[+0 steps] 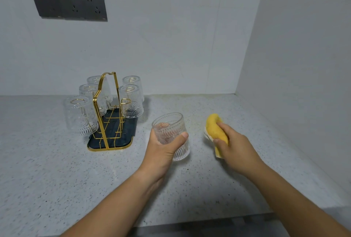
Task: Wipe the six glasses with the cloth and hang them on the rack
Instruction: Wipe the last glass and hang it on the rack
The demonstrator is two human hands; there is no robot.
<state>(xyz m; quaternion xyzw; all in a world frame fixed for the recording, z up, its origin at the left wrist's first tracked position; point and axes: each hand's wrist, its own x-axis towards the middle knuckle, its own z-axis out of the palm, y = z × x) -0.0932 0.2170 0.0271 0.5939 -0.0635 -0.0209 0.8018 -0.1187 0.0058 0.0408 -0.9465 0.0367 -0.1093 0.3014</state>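
Nearly done — five glasses (131, 101) hung on rack (106, 115) at ten o'clock; last glass (171, 134) gripped in left hand (163, 149), cloth (215, 130) bunched in right hand (235, 145) — one peg left.

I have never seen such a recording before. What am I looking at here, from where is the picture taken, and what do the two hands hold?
There is no machine here: a person works with bare hands. The single picture comes from a camera worn on the head, looking forward and down, so the arms enter from the bottom edge. The left hand grips a clear ribbed glass, mouth up. The right hand squeezes a yellow cloth. On the speckled countertop stands a gold wire rack on a dark tray. Five similar glasses hang upside down on it: three on its left, two on its right. The peg nearest the camera on the right looks free. A dark socket panel is on the wall.
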